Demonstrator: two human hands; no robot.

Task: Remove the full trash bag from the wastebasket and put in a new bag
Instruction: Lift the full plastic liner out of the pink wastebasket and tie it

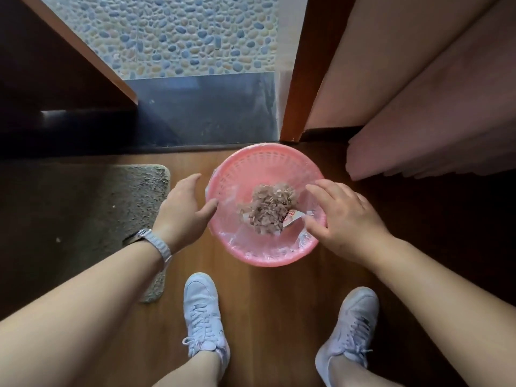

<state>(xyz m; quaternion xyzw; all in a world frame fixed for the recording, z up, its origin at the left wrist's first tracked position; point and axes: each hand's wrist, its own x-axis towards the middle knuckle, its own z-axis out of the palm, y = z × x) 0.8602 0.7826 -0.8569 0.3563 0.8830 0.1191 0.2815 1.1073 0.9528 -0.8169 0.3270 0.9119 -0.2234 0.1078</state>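
On the floor (265, 317): round pink lattice wastebasket (265, 163), crinkly clear bag (245, 236); your left hand (184, 205) and right hand (343, 216) flanked it, grips apart.

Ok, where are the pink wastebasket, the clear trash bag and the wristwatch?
pink wastebasket (262, 163): head view, far inner wall.
clear trash bag (241, 241): head view, film at the near rim.
wristwatch (161, 246): head view, the band.

Top of the wastebasket (262, 163) is wide open from above, only the trash heap (268, 210) sitting in the middle. Bare floor (259, 303) on my side. Back is tight: door frame (296, 79) right behind the rim, curtain (418, 121) crowding the right, mat (97, 213) off left.
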